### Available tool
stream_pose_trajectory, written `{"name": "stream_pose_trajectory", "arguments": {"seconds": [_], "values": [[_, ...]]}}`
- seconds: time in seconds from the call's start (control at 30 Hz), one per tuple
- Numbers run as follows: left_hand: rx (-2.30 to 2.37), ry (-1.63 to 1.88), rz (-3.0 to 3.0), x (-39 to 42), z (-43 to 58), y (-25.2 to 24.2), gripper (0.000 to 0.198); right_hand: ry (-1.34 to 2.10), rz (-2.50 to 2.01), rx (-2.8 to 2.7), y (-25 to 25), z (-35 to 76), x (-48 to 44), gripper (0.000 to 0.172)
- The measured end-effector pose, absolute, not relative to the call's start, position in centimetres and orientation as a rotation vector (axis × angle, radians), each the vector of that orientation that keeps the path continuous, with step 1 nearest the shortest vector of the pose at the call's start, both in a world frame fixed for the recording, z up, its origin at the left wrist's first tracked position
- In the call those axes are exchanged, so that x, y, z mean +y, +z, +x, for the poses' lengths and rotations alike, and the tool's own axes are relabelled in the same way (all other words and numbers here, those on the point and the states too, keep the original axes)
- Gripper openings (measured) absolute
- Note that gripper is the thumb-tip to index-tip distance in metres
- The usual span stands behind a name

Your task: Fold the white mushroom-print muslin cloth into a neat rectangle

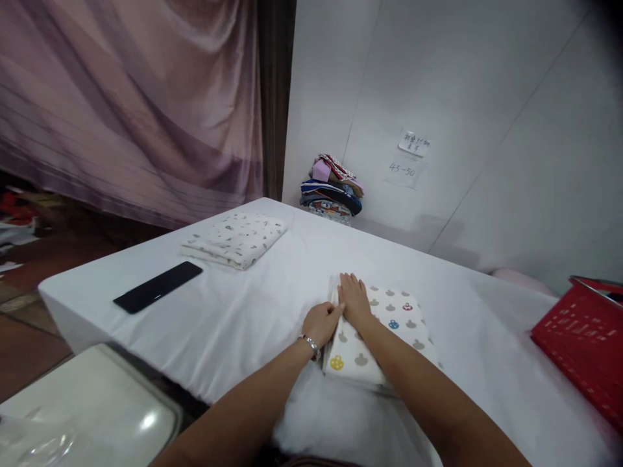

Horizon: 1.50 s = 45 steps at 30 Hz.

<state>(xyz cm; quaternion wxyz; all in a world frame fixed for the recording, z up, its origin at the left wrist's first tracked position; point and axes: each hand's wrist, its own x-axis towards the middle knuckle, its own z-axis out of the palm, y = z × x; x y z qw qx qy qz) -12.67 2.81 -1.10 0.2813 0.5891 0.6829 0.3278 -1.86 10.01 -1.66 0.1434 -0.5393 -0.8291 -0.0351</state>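
Note:
A folded white cloth with grey and coloured mouse-head prints point(389, 331) lies on the white table point(272, 285) in front of me. My right hand point(354, 299) lies flat on its left part, fingers stretched out and together. My left hand point(321, 322), with a bracelet at the wrist, pinches the cloth's left edge with curled fingers, right beside my right hand.
A second folded white printed cloth point(234, 240) lies at the far left of the table, with a black phone point(158, 286) nearer the left edge. A pile of coloured fabrics point(331, 188) sits against the wall. A red basket point(584, 337) stands at the right. A white chair point(87, 408) is at lower left.

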Motion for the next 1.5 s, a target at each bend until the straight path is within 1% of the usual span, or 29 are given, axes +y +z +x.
{"name": "stream_pose_trajectory", "arguments": {"seconds": [0.13,0.23,0.37,0.53,0.7,0.8,0.97,1.23,1.5], "values": [[1.859,0.804,1.612,2.7,-12.8,-1.3,0.026,0.074,-1.516,-2.314,-0.8,-1.3,10.4,0.043],[1.886,0.762,1.643,2.8,-12.9,-1.6,0.023,0.091,-1.466,-2.281,0.2,-0.6,10.0,0.044],[1.914,0.710,1.694,3.0,-12.8,-1.7,0.024,0.058,-1.410,-2.421,0.1,-0.1,8.8,0.049],[1.931,0.665,1.740,3.3,-12.8,-1.6,0.026,0.052,-1.434,-2.567,-1.0,-0.5,8.5,0.047],[1.897,0.679,1.736,3.2,-13.3,-1.3,0.026,0.203,-1.509,-2.526,0.4,-0.3,8.0,0.048],[1.854,0.686,1.716,3.1,-13.6,-1.1,0.028,0.240,-1.514,-2.480,0.8,0.1,5.5,0.049],[1.813,0.668,1.689,3.4,-13.9,-1.0,0.026,0.245,-1.439,-2.541,-0.3,0.3,0.6,0.052],[1.825,0.661,1.695,3.4,-13.9,-0.9,0.028,0.222,-1.398,-2.535,-0.7,-0.3,-3.1,0.057],[1.848,0.618,1.689,3.6,-13.9,-0.9,0.025,0.136,-1.238,-2.604,-1.9,-0.6,-7.0,0.053]]}}
